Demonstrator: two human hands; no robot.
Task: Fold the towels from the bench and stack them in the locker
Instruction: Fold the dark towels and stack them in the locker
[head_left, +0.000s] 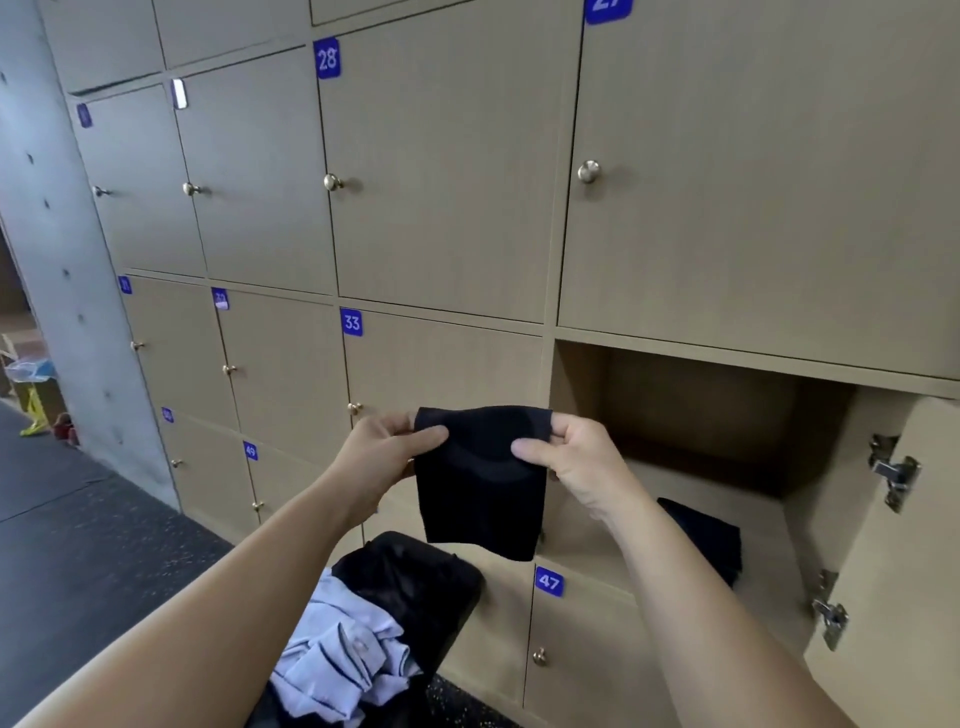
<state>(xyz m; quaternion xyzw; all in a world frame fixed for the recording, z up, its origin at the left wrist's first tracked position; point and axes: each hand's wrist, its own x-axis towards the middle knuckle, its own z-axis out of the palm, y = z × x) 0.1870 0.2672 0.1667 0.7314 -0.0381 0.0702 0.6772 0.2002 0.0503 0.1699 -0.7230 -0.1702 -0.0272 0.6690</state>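
Left hand (387, 449) and right hand (566, 457) raised — pinching (thumbs forward).

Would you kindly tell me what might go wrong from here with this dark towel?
The left hand and right hand only pinch the dark towel by its top corners, so its hanging fold may fall open. Setting it in the open locker could skew the folded towel already there. It might also snag the door hinges.

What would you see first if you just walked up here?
The left hand and right hand pinch a black towel by its top corners, mid-picture. To its right one locker stands open, a dark folded towel lying inside. Crumpled pale blue cloth lies below.
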